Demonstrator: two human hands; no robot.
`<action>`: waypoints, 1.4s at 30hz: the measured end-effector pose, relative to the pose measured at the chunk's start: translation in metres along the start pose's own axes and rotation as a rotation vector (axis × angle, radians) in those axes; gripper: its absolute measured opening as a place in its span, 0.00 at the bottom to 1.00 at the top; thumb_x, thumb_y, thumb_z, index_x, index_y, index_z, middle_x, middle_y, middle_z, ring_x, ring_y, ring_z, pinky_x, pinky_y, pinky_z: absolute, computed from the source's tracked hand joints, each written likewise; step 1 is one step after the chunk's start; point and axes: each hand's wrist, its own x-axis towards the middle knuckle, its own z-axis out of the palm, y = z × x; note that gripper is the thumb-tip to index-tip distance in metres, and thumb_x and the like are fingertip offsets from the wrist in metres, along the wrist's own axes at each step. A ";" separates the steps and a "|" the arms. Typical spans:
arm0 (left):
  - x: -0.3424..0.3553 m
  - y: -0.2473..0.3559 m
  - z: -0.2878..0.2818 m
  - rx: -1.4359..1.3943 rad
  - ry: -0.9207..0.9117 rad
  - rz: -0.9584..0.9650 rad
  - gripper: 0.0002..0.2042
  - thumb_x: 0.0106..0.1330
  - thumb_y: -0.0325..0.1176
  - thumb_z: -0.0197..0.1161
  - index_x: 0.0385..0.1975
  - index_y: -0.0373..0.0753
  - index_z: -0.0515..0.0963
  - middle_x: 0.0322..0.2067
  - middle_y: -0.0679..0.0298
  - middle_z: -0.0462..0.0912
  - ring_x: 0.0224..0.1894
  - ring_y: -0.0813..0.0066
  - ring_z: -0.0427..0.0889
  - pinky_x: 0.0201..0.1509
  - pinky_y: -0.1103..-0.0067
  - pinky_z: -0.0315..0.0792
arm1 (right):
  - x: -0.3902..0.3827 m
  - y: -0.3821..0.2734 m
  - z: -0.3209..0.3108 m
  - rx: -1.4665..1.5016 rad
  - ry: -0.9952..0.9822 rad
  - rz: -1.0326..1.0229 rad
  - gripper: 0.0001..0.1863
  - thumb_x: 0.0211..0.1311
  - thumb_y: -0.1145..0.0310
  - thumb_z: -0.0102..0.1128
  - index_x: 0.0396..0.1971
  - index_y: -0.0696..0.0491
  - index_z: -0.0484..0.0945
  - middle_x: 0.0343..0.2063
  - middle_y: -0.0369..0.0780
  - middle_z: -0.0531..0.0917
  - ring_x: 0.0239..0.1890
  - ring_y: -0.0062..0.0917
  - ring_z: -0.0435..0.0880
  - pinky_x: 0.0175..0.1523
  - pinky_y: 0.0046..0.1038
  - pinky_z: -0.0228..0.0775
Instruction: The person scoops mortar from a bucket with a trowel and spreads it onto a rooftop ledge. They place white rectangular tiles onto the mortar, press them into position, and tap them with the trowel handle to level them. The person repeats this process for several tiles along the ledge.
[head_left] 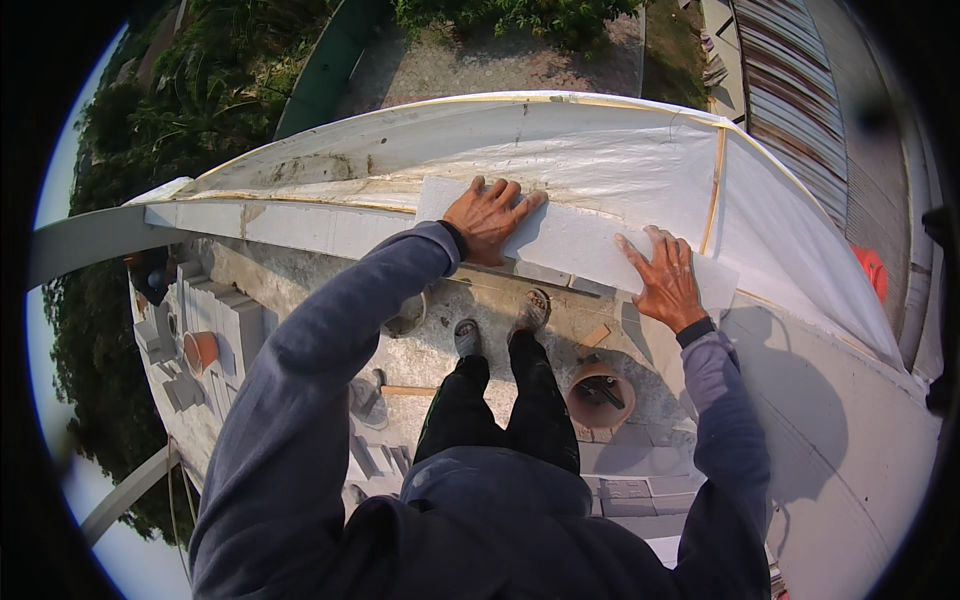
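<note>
Block [580, 235] – long, pale, rectangular – lies right under both hands, across the wall line in front of the person. Left hand [490, 222] is on its left part, palm down: fingers parted and slightly bent, tips at the far edge, heel by the near edge. Right hand [668, 280] is on the right part, open, fingers fanned out and pointing away from the body. Bare block face shows between the two. Can't tell how hard either one presses, or what's under the block; underside is hidden.

Beyond it: white sheet [600, 145], slack and creased, with a thin wooden strip [715, 190] running up it past the right hand. Pale wall top [290, 222] runs off left from the block's left end.

Below, sandaled feet [535, 312] on the dusty floor [430, 355]. Terracotta-coloured bucket [624, 376] to the right of the legs, dark items inside – too dim to identify. Second bucket [203, 350], orange, far left, beside stacked pale blocks [225, 305]. Flat wood piece [410, 391] lies left of the legs.
</note>
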 end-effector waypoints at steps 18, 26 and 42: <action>-0.273 0.025 -0.210 0.039 0.115 -0.122 0.64 0.40 0.53 0.85 0.81 0.53 0.54 0.53 0.52 0.72 0.60 0.54 0.76 0.65 0.53 0.72 | -0.036 -0.142 -0.230 0.095 0.227 -0.155 0.60 0.28 0.64 0.83 0.74 0.32 0.71 0.66 0.52 0.73 0.68 0.50 0.72 0.74 0.50 0.63; -0.501 0.086 -0.088 -0.190 0.113 -0.251 0.61 0.35 0.43 0.84 0.78 0.43 0.59 0.48 0.52 0.73 0.53 0.50 0.76 0.61 0.54 0.67 | -0.092 -0.336 -0.155 0.418 0.053 -0.382 0.59 0.32 0.71 0.76 0.75 0.30 0.69 0.66 0.54 0.71 0.70 0.50 0.69 0.76 0.58 0.54; -0.659 0.193 0.322 -0.586 0.043 -0.579 0.63 0.36 0.41 0.85 0.77 0.40 0.52 0.59 0.43 0.71 0.61 0.38 0.72 0.67 0.52 0.68 | -0.119 -0.566 0.069 0.130 -0.148 -0.654 0.34 0.31 0.50 0.82 0.48 0.30 0.84 0.52 0.43 0.79 0.59 0.42 0.76 0.64 0.54 0.63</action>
